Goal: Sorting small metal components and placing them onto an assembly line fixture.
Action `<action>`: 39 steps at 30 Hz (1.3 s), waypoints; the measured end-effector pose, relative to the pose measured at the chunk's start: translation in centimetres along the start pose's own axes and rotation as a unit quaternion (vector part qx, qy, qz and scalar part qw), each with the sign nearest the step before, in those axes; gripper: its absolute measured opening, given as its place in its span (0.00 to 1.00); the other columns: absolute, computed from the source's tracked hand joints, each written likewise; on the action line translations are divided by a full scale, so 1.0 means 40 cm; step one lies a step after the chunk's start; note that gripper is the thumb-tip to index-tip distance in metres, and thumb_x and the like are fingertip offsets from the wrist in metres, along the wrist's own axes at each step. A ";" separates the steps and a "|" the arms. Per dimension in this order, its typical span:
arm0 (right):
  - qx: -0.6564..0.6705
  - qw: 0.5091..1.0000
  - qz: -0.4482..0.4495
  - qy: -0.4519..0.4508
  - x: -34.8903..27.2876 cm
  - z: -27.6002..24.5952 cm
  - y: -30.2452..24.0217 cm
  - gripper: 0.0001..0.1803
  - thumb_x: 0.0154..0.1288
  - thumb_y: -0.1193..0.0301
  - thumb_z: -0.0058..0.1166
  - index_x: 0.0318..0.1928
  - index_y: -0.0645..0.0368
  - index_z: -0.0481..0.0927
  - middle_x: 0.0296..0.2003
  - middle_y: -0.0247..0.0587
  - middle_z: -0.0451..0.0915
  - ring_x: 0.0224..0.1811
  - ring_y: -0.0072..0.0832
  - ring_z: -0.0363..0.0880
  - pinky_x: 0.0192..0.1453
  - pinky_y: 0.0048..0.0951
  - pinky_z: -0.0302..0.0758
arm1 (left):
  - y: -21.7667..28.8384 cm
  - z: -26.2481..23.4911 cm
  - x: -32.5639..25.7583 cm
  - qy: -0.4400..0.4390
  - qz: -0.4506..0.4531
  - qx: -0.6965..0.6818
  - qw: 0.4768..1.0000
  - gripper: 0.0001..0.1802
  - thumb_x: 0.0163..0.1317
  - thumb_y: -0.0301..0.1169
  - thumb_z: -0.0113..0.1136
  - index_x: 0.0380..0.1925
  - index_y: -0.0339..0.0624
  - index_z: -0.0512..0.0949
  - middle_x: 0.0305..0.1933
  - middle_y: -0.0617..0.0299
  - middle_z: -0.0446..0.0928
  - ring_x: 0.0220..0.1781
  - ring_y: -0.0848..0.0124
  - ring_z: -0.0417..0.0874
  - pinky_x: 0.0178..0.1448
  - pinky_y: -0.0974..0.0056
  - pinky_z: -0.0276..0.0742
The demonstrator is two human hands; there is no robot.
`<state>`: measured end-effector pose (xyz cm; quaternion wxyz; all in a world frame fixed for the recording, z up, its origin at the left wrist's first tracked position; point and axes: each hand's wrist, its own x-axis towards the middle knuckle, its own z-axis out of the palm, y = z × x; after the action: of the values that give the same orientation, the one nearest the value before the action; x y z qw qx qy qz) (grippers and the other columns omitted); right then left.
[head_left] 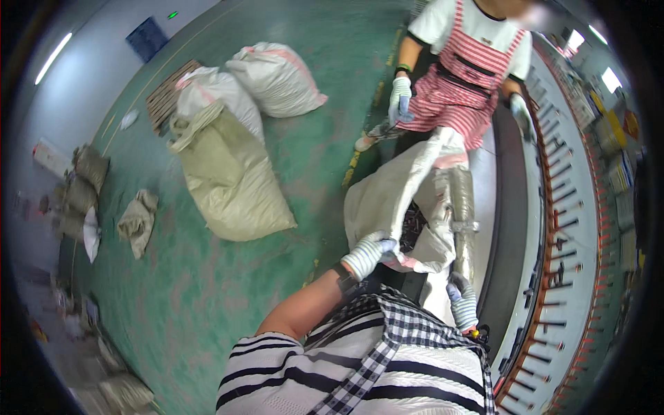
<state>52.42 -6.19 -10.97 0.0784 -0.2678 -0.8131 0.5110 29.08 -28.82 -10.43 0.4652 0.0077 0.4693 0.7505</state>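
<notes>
A white woven sack (377, 190) hangs with its mouth gaping in front of me, and small dark pieces (413, 227) show inside. My left hand (370, 254), in a striped knit glove with grey-blue fingertips, is closed on the near left part of the sack's rim. To the right of the rim, my gloved right hand (463, 302) is beside the lower end of a silver-wrapped bar (465, 214). Its fingers look extended, and I see nothing held in them. The far edge of the sack lies up against a co-worker's apron.
A co-worker (470, 76) in gloves and a striped apron stands across from me. A conveyor-like machine (553, 277) with rows of dark pegs curves along the right. Full sacks (232, 180) stand on the green floor at left, near a wooden pallet (166, 97).
</notes>
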 end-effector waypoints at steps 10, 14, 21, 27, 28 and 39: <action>-0.095 0.963 0.045 0.250 -0.034 -0.145 -0.043 0.23 0.62 0.63 0.56 0.55 0.60 0.73 0.53 0.53 0.74 0.55 0.47 0.73 0.61 0.37 0.69 | 0.051 -0.020 0.034 -0.079 0.062 0.126 0.987 0.18 0.65 0.27 0.50 0.54 0.34 0.70 0.51 0.52 0.74 0.51 0.64 0.77 0.56 0.60 0.76; -0.045 0.844 0.045 0.532 -0.083 -0.238 0.011 0.24 0.61 0.67 0.56 0.58 0.58 0.70 0.54 0.53 0.72 0.60 0.45 0.68 0.66 0.39 0.63 | 0.066 -0.043 0.066 -0.042 -0.060 -0.008 0.997 0.26 0.62 0.28 0.58 0.60 0.44 0.66 0.59 0.55 0.71 0.59 0.61 0.73 0.63 0.57 0.73; 0.145 0.614 -0.079 0.771 -0.092 -0.515 0.014 0.32 0.65 0.73 0.50 0.68 0.64 0.55 0.65 0.49 0.61 0.69 0.35 0.58 0.71 0.33 0.54 | 0.055 0.066 0.003 0.026 -0.066 0.129 0.989 0.21 0.65 0.37 0.52 0.56 0.40 0.69 0.54 0.51 0.74 0.55 0.58 0.75 0.60 0.52 0.73; 0.208 0.653 -0.042 0.727 0.034 -0.750 0.006 0.19 0.64 0.71 0.52 0.54 0.64 0.72 0.44 0.44 0.79 0.39 0.33 0.78 0.46 0.31 0.74 | 0.051 0.066 0.011 0.004 -0.077 0.129 0.989 0.21 0.66 0.39 0.50 0.55 0.41 0.69 0.54 0.50 0.73 0.54 0.56 0.75 0.59 0.51 0.73; 0.244 0.650 -0.139 0.706 0.050 -0.730 -0.049 0.17 0.65 0.74 0.51 0.53 0.63 0.73 0.41 0.38 0.78 0.36 0.28 0.76 0.43 0.27 0.73 | 0.053 0.042 0.019 0.019 -0.080 0.133 0.988 0.21 0.66 0.40 0.49 0.55 0.41 0.69 0.54 0.50 0.73 0.54 0.56 0.75 0.59 0.52 0.73; 0.229 0.550 -0.118 0.794 -0.094 -0.618 0.097 0.27 0.65 0.79 0.49 0.64 0.62 0.63 0.53 0.40 0.73 0.53 0.24 0.71 0.58 0.27 0.69 | 0.038 -0.287 0.206 -0.091 -0.293 0.126 0.944 0.22 0.65 0.43 0.52 0.54 0.42 0.69 0.53 0.51 0.73 0.53 0.57 0.75 0.57 0.51 0.73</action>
<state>66.87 12.67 -2.32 0.8105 -0.4395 -0.2994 0.2456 18.22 -31.23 -19.29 0.7001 -0.0034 0.4976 0.5121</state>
